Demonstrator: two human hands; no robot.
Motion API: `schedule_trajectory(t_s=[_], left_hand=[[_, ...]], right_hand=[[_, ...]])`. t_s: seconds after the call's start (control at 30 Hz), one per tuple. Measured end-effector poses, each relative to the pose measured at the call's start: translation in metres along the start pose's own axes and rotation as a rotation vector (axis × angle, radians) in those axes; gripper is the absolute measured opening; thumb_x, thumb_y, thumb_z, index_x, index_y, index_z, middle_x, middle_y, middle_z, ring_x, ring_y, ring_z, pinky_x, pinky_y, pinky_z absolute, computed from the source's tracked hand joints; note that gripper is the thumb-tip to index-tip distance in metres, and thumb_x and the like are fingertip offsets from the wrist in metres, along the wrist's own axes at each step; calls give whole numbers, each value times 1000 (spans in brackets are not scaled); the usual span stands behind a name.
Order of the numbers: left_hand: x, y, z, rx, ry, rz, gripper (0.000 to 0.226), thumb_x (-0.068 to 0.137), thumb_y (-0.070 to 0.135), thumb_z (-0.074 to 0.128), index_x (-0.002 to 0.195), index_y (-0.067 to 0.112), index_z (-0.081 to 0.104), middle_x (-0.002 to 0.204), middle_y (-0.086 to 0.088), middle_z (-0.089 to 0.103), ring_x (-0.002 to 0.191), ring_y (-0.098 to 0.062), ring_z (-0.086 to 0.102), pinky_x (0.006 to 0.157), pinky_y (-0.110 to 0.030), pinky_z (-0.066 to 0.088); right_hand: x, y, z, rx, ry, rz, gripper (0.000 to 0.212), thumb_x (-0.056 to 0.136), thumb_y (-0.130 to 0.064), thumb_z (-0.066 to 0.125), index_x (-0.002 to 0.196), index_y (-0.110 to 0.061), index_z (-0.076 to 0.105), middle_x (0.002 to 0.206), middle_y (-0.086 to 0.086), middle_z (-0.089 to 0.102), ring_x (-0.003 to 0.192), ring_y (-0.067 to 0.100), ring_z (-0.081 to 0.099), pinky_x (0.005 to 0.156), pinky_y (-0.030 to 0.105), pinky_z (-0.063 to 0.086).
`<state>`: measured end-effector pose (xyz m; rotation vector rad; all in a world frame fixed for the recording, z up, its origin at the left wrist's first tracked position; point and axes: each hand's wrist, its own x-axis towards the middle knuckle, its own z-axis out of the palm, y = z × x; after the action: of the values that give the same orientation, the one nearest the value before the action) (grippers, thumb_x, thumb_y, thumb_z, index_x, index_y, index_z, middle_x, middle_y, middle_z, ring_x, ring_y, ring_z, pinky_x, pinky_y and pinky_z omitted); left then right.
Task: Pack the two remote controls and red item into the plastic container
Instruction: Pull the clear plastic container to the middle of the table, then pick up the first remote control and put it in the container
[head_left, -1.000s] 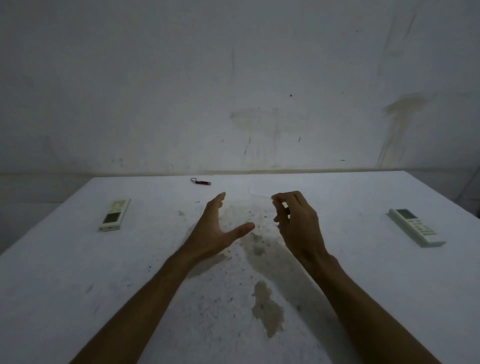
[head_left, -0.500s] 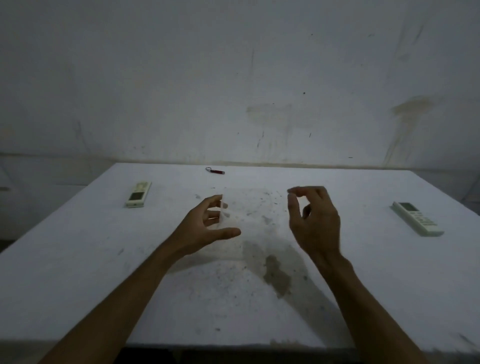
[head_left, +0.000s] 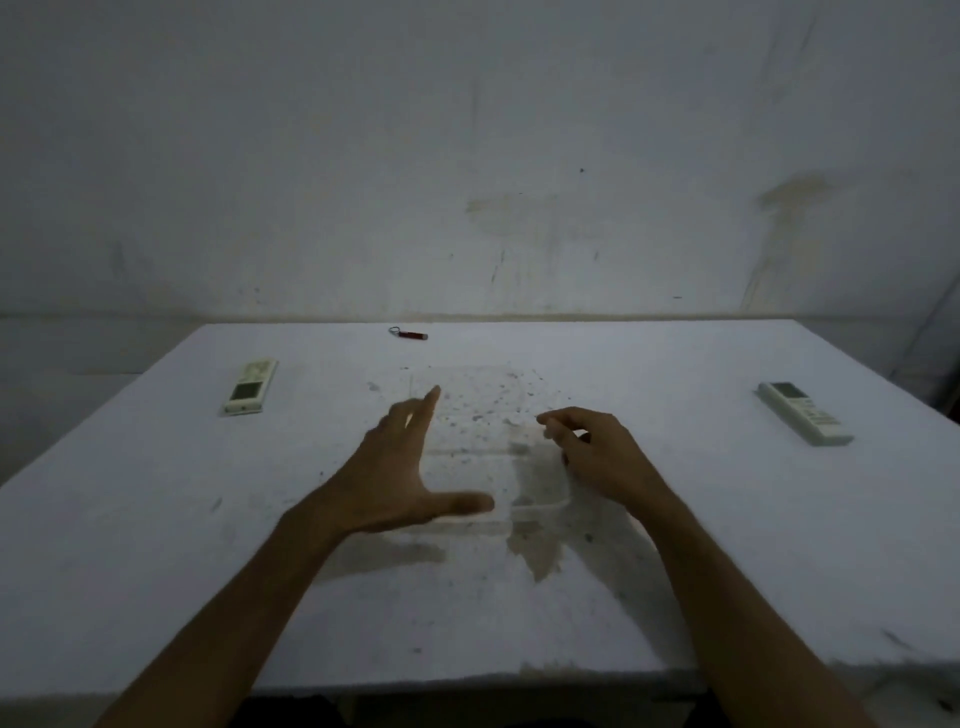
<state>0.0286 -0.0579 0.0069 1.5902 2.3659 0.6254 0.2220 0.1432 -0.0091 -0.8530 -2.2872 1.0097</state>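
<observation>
A clear plastic container (head_left: 540, 501) sits on the middle of the white table (head_left: 156, 545); its walls are faint. My left hand (head_left: 395, 467) is spread open along its left side, thumb stretched across the near edge. My right hand (head_left: 597, 452) is at its right wall, fingers curled and pinching the rim. One white remote control (head_left: 249, 387) lies far left of the container. The other remote control (head_left: 802, 420) lies far right. A small red item (head_left: 413, 335) with a key ring rests near the table's back edge.
A stained wall rises just behind the table. A brownish stain (head_left: 540, 556) and dark specks mark the tabletop around the container. The table's near edge runs along the bottom of the view.
Both hands have dropped lower and nearer to me, bringing the clear container down onto the tabletop. The left fingers have spread open. The camera has tilted, showing the table's near edge.
</observation>
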Motion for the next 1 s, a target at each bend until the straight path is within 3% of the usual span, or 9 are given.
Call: schedule_trajectory(t_s=[0.07,0.13,0.3,0.4,0.5,0.63,0.73,0.83,1.0], left_hand=[[10,33,1,145,244,140,115,71,101,34,161,33,16,168,-3,25,153,-27,23,121,-51,19],[29,72,7,241,362,294,93,83,89,36,152,27,43,153,-3,51,142,-27,42,118,-47,25],[88,167,53,204,233,406,47,96,55,54,130,24,65,127,1,69,119,-23,59,104,-42,43],[119,211,97,-61,93,302,28,98,38,59,121,24,68,120,3,72,111,-21,65,93,-39,53],[142,233,141,-77,42,252,36,99,40,60,128,21,65,134,-4,64,122,-26,58,103,-41,48],[153,224,182,58,46,258,60,102,55,44,151,21,47,163,-7,38,151,-27,29,124,-43,19],[160,213,189,76,58,303,63,102,59,38,154,24,42,166,-5,31,154,-25,22,125,-42,13],[160,210,189,77,65,322,63,103,59,37,155,25,40,167,-4,29,155,-24,20,126,-42,11],[157,210,188,43,84,326,60,103,55,42,154,24,43,166,-3,31,154,-23,22,126,-41,12]], right_hand=[[-8,3,-13,61,58,29,24,103,-35,54,117,-30,72,108,-12,74,72,5,72,69,24,56],[-18,12,-32,60,128,57,21,103,-34,53,113,-35,71,101,-16,73,71,1,71,67,23,55],[-52,49,-95,-52,288,93,21,104,-29,52,108,-44,66,96,-22,71,77,-6,69,59,12,50],[-67,74,-133,-139,360,129,26,103,-22,53,106,-45,66,96,-23,70,81,-8,67,58,6,48],[-66,101,-158,-295,426,145,21,99,-18,59,110,-32,71,112,-9,70,89,0,64,76,11,45],[-49,130,-179,-405,457,232,27,93,-24,68,120,-21,69,140,7,60,126,31,54,105,44,45],[-34,145,-187,-448,505,294,48,90,-38,69,134,-22,60,143,6,58,129,35,50,107,50,41],[-18,158,-191,-482,512,417,64,89,-46,66,145,-22,49,155,11,43,137,38,41,111,52,35],[-9,169,-189,-355,555,467,52,91,-31,63,139,-14,51,133,19,53,121,39,51,104,48,39]])
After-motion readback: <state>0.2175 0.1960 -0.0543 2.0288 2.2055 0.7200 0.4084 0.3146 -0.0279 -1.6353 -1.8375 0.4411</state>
